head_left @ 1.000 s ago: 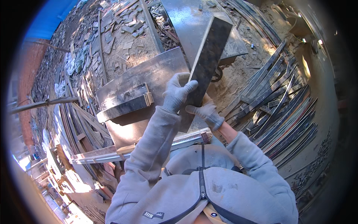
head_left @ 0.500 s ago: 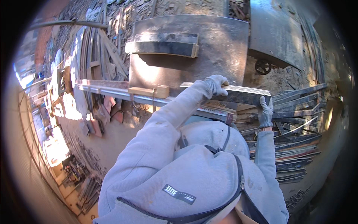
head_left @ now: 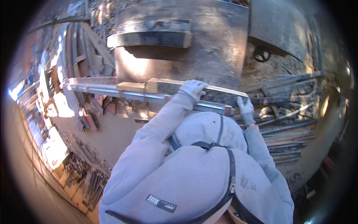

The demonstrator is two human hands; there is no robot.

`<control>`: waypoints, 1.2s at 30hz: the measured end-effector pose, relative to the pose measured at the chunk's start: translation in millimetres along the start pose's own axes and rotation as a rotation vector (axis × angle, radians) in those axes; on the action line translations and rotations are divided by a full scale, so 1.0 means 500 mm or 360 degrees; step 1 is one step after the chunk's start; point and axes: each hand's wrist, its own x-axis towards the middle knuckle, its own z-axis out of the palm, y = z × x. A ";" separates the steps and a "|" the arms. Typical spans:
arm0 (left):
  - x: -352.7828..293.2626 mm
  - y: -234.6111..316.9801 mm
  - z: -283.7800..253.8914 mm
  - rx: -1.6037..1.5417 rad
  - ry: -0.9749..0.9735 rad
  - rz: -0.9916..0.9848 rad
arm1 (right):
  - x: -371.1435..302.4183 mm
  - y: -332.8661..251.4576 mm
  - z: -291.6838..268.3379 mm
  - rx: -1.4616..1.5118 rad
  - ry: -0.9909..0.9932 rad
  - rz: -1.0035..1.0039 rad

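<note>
A stack of dark-faced plywood strips (head_left: 222, 98) lies lengthwise along the near edge of the metal table, with its pale layered edges upward. My gloved left hand (head_left: 192, 90) closes over the stack's middle, fingers bent across the top edge. At its right end my gloved right hand (head_left: 245, 109) grips the stack, thumb raised on the near side. The left end meets a small wooden block (head_left: 152, 86) on the metal rail (head_left: 153, 98). My fingers' undersides are hidden.
Another dark plywood stack (head_left: 153, 38) lies on the metal table (head_left: 218, 48). A second metal table with a black handwheel (head_left: 262, 54) stands at right. Offcut strips (head_left: 287, 138) are piled on the right; long boards (head_left: 76, 48) and scraps lie at left.
Both hands have shifted left with the plywood strips, whose left end now comes up against the wooden block. My view has also moved, so the table appears higher.
</note>
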 end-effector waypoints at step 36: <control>0.139 0.143 0.003 0.0763 0.1014 0.0060 | 0.034 -0.158 0.085 -0.1633 0.0651 -0.1593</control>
